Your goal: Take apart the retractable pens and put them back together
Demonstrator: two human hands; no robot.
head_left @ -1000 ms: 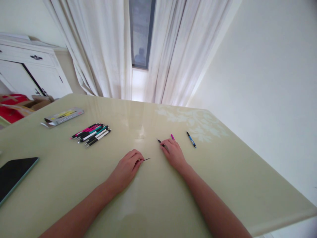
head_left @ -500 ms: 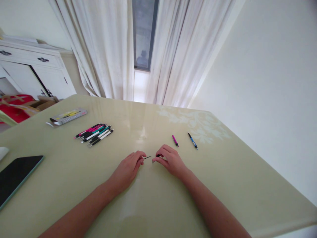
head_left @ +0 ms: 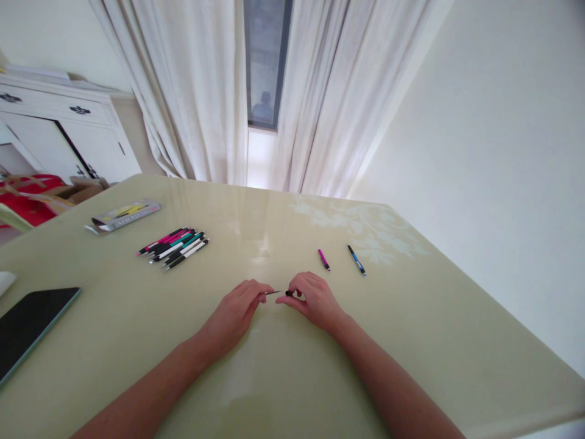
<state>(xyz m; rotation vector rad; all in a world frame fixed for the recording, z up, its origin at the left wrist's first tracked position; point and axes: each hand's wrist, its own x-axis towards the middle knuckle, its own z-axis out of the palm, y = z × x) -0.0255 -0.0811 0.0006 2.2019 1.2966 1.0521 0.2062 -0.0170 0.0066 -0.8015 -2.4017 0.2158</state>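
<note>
My left hand [head_left: 242, 305] pinches a thin pen refill [head_left: 274, 292], whose narrow tip points right. Across a small gap, my right hand [head_left: 313, 299] is closed on a small black pen part [head_left: 289, 293]; most of it is hidden by the fingers. Both hands rest low over the table. Beyond the right hand lie a short pink pen barrel [head_left: 323, 260] and a blue pen [head_left: 356, 260] with black ends.
A pile of several pens [head_left: 176, 247] lies left of centre on the pale table [head_left: 283, 378]. Behind it sits an opened pen box [head_left: 125, 214]. At the left edge are a dark tablet [head_left: 34, 323] and a white object [head_left: 5, 280].
The black part has shifted slightly left and down in my right fingers, closer to the refill tip. My left hand has tilted the refill a little flatter.
</note>
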